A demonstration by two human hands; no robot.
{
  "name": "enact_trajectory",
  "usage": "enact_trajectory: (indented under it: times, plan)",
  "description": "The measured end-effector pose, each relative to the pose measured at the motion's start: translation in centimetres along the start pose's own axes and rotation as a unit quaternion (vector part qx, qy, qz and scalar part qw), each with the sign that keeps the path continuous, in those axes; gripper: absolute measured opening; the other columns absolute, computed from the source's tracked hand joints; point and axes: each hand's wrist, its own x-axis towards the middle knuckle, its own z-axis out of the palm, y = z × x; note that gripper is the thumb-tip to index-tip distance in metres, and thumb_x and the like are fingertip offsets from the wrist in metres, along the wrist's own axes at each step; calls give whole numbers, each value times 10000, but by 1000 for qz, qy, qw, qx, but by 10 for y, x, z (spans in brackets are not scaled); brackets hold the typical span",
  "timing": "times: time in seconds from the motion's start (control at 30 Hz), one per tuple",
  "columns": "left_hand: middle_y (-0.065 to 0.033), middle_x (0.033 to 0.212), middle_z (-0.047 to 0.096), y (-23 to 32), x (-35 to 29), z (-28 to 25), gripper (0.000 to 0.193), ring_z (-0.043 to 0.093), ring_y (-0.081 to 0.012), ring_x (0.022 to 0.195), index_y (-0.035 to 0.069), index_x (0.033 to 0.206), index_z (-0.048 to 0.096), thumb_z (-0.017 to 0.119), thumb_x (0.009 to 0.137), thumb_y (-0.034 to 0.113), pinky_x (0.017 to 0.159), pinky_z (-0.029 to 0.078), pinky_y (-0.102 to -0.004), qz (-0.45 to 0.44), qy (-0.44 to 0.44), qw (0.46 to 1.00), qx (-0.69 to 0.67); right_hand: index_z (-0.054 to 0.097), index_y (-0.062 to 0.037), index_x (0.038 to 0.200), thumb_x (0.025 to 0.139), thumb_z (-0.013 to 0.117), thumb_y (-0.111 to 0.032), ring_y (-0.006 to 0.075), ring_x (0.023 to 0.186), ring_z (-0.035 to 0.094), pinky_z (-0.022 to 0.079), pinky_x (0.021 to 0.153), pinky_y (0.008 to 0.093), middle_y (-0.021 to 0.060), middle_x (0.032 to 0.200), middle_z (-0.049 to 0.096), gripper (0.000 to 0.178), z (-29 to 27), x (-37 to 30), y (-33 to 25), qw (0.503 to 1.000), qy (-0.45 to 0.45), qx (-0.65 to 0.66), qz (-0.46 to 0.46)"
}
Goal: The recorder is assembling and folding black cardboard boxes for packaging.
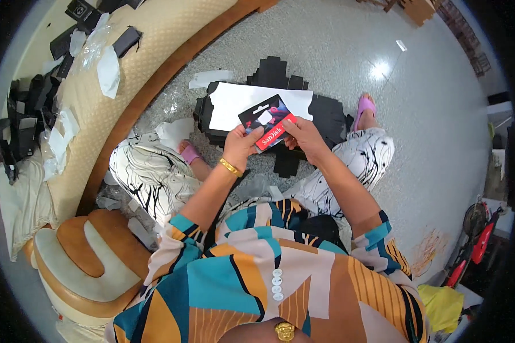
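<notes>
Between my two hands is a flat card package (272, 118), dark with pink and blue patterns and a red band along its lower right edge. A hang slot is cut near its top. My left hand (241, 146) grips the lower left corner, thumb on the front. At the right edge, my right hand (307, 137) pinches the red band with its thumb. Below the package lies a white sheet (229, 102) with notched ends, resting on flattened black cardboard (326, 117) on the floor.
To the left runs a cream padded sofa (149, 34) with a wooden edge, strewn with black boxes (26, 108) and clear plastic wrap (97, 48). A brown and cream round stool (91, 266) stands at lower left. On the right are a red object (486, 237) and a yellow bag (442, 306).
</notes>
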Motion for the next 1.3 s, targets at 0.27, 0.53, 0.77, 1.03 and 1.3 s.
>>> enact_trajectory:
  times: [0.27, 0.53, 0.77, 1.03, 1.3]
  plan:
    - [0, 704, 617, -4, -27, -25, 122, 546, -50, 505, 76, 867, 603, 596, 830, 192, 429, 460, -171, -9, 91, 994, 58, 562, -68, 931, 858, 545, -348, 46, 600, 510, 423, 532, 180, -20, 732, 573, 290, -12, -2, 31, 990, -140, -9, -8]
    - [-4, 769, 624, -15, -35, -34, 109, 580, -51, 614, 65, 830, 592, 594, 831, 174, 471, 482, -174, -16, 40, 994, 105, 553, -72, 909, 855, 514, -254, 73, 606, 519, 419, 534, 213, -1, 734, 575, 195, -5, 4, 33, 998, -57, -12, -31]
    - [-7, 787, 635, -13, -33, -40, 85, 585, -63, 611, 71, 889, 602, 548, 854, 125, 488, 509, -188, 8, 80, 997, 20, 547, -98, 909, 887, 486, -263, 99, 635, 566, 441, 535, 229, 4, 757, 588, 177, -25, 11, 39, 971, 95, 220, 14]
    - [-15, 814, 637, -18, -33, -50, 69, 595, -66, 637, 76, 899, 592, 556, 841, 87, 496, 513, -182, 37, 88, 995, 10, 537, -95, 915, 884, 498, -274, 82, 585, 528, 431, 491, 219, -10, 726, 551, 186, -30, 16, 48, 965, 127, 229, -9]
    - [-11, 838, 637, -14, -34, -44, 116, 596, -59, 650, 84, 927, 583, 580, 815, 53, 505, 509, -170, 64, 119, 990, 31, 543, -83, 881, 835, 565, -196, 70, 576, 535, 428, 486, 198, -8, 724, 564, 124, -35, 17, 51, 971, 85, 221, 5]
